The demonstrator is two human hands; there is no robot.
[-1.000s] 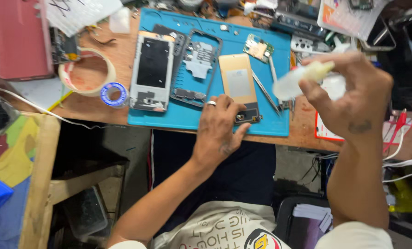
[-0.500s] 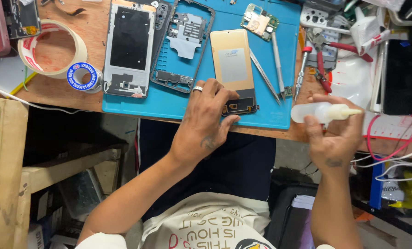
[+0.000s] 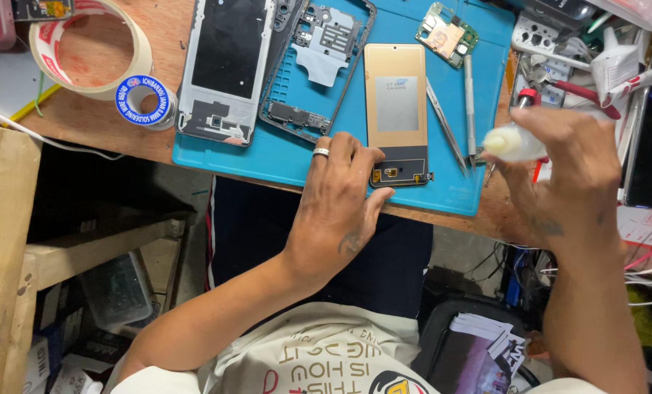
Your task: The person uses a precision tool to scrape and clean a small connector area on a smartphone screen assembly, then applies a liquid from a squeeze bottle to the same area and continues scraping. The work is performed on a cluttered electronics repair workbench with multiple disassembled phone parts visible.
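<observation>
— What are your hands doing right this second?

— My left hand (image 3: 340,211) is resting on the near edge of the blue mat (image 3: 289,157), fingers slightly spread and curled down flat. The ringed finger is pressing on the mat, and my thumb is touching the near left corner of the gold display panel (image 3: 397,109), pinning it down. That panel is lying flat, lengthwise, running away from me toward the mat's far edge.

— And the right?

— My right hand (image 3: 570,179) is hovering over the right end of the table, past the mat's right edge. I'm gripping a small clear squeeze bottle (image 3: 512,141), fingers wrapped tight around it, its rounded whitish end poking out leftward from my fist. That end is hanging above the mat's right edge, apart from the panel, with the tweezers (image 3: 445,125) and a slim screwdriver (image 3: 470,98) lying between them.

— Is the bottle touching anything?

— I can't tell; it looks held in the air.

— What else is around?

— Left of the panel, a dark phone frame (image 3: 315,66) is sitting on the mat, and next to it a silver phone body (image 3: 227,69) is overhanging the mat's left edge. A small circuit board (image 3: 447,34) is sitting near the far right corner. Off the mat, toward the table's left end, a blue solder-wire spool (image 3: 145,101) is lying just beside a big roll of tape (image 3: 92,47).
</observation>
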